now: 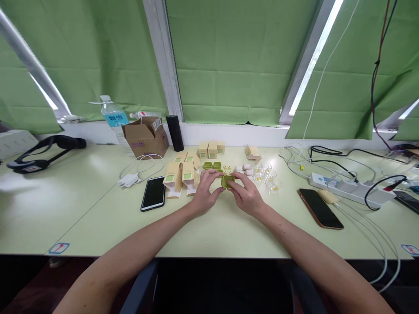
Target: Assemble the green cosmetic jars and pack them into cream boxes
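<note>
Between my two hands is a small olive-green square cup (225, 182), held just above the table with its hollow side towards me. My left hand (207, 192) pinches its left edge with thumb and fingers. My right hand (246, 192) grips the right side, a finger reaching into the hollow. Just behind lie more green square cups (212, 165) and tiny yellowish pieces (227, 168). Right of these are small pale pink cylinders (248, 169) and several clear plastic cups (268, 176) with yellow bits in them. Open small cardboard boxes (173, 178) stand left of my left hand.
Closed small boxes (212, 149) stand at the back. A black phone (153, 193) and white charger (129, 180) lie left; another phone (320, 208) and a power strip (350, 189) with cables lie right. A brown carton (146, 137), water bottle (114, 117) and black cylinder (175, 133) line the wall.
</note>
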### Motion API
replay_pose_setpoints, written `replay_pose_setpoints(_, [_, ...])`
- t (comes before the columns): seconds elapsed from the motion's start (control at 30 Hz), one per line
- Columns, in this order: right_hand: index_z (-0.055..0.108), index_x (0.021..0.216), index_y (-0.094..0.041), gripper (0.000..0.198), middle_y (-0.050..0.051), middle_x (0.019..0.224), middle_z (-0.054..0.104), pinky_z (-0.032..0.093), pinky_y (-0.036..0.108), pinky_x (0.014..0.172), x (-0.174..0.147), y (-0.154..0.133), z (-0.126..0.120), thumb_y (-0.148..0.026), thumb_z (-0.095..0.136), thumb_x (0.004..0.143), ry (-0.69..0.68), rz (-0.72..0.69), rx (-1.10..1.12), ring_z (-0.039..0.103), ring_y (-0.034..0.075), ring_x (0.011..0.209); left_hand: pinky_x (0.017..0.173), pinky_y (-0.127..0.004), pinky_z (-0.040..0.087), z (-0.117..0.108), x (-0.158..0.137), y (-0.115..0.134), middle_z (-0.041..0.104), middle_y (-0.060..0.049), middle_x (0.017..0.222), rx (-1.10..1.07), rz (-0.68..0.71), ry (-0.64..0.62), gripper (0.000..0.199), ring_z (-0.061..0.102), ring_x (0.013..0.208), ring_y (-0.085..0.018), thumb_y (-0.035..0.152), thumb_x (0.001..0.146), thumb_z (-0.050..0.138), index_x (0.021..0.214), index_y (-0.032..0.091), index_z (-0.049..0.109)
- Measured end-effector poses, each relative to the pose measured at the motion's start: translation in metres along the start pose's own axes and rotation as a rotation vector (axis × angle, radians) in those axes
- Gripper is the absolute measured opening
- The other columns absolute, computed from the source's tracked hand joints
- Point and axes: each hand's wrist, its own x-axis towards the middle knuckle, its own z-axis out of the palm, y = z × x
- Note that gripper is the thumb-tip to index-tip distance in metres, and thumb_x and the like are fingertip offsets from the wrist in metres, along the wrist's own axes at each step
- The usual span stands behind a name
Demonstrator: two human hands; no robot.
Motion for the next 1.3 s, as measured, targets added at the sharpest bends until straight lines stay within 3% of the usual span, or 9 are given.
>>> replay_pose_setpoints(0.57, [0.066, 0.121, -0.021, 0.030, 0.019, 0.127, 0.063, 0.064, 0.046, 0.088, -0.0013, -0.0005, 0.0006, -0.006, 0.056, 0.098, 0.033, -0.003, 0.044, 0.066, 0.029, 0.120, 0.106, -0.048, 0.050, 0.0004, -0.0004, 0.0015, 0.058, -0.010, 0.124, 0.011, 0.017, 0.010, 0.035, 0.053, 0.124, -0.028, 0.030, 0.097, 0.065, 0.132, 0.028, 0.058])
replay_pose_setpoints(0.83, [0.065, 0.121, -0.022, 0.026, 0.017, 0.126, 0.067, 0.064, 0.048, 0.091, -0.0044, -0.0002, 0.0018, -0.013, 0.054, 0.100, 0.012, 0.084, 0.067, 0.068, 0.029, 0.119, 0.110, -0.049, 0.046, -0.0003, -0.0001, 0.0049, 0.058, -0.011, 0.127, -0.066, -0.051, -0.020, 0.035, 0.052, 0.127, -0.028, 0.032, 0.097, 0.064, 0.132, 0.028, 0.059])
replay_pose_setpoints(0.93, [0.061, 0.125, -0.022, 0.026, 0.017, 0.126, 0.069, 0.063, 0.050, 0.097, -0.0046, -0.0013, 0.0025, -0.015, 0.055, 0.100, 0.007, 0.123, 0.094, 0.068, 0.029, 0.121, 0.111, -0.048, 0.044, -0.0010, 0.0002, 0.0045, 0.059, -0.012, 0.130, -0.185, -0.090, -0.040, 0.037, 0.052, 0.129, -0.028, 0.040, 0.096, 0.066, 0.131, 0.026, 0.059])
replay_pose_setpoints(1.07, [0.056, 0.128, -0.023, 0.027, 0.015, 0.127, 0.072, 0.061, 0.051, 0.100, -0.0047, -0.0032, 0.0039, -0.020, 0.058, 0.101, 0.011, 0.175, 0.132, 0.070, 0.028, 0.122, 0.107, -0.044, 0.046, -0.0011, 0.0005, 0.0032, 0.062, -0.013, 0.131, -0.521, -0.217, -0.114, 0.045, 0.058, 0.125, -0.027, 0.051, 0.096, 0.065, 0.130, 0.025, 0.056])
replay_pose_setpoints(1.17, [0.054, 0.128, -0.023, 0.029, 0.015, 0.127, 0.072, 0.062, 0.049, 0.098, -0.0047, -0.0038, 0.0044, -0.020, 0.059, 0.100, 0.003, 0.189, 0.159, 0.070, 0.028, 0.122, 0.097, -0.039, 0.050, -0.0006, 0.0016, 0.0043, 0.068, -0.012, 0.123, -0.785, -0.359, -0.191, 0.046, 0.064, 0.114, -0.025, 0.053, 0.095, 0.067, 0.129, 0.025, 0.054])
replay_pose_setpoints(1.3, [0.054, 0.127, -0.023, 0.028, 0.014, 0.126, 0.073, 0.062, 0.048, 0.096, -0.0046, -0.0044, 0.0045, -0.021, 0.060, 0.100, -0.003, 0.188, 0.177, 0.071, 0.028, 0.120, 0.095, -0.038, 0.050, -0.0015, 0.0053, 0.0062, 0.072, -0.010, 0.116, -0.940, -0.444, -0.213, 0.050, 0.067, 0.107, -0.024, 0.051, 0.087, 0.078, 0.125, 0.024, 0.058])
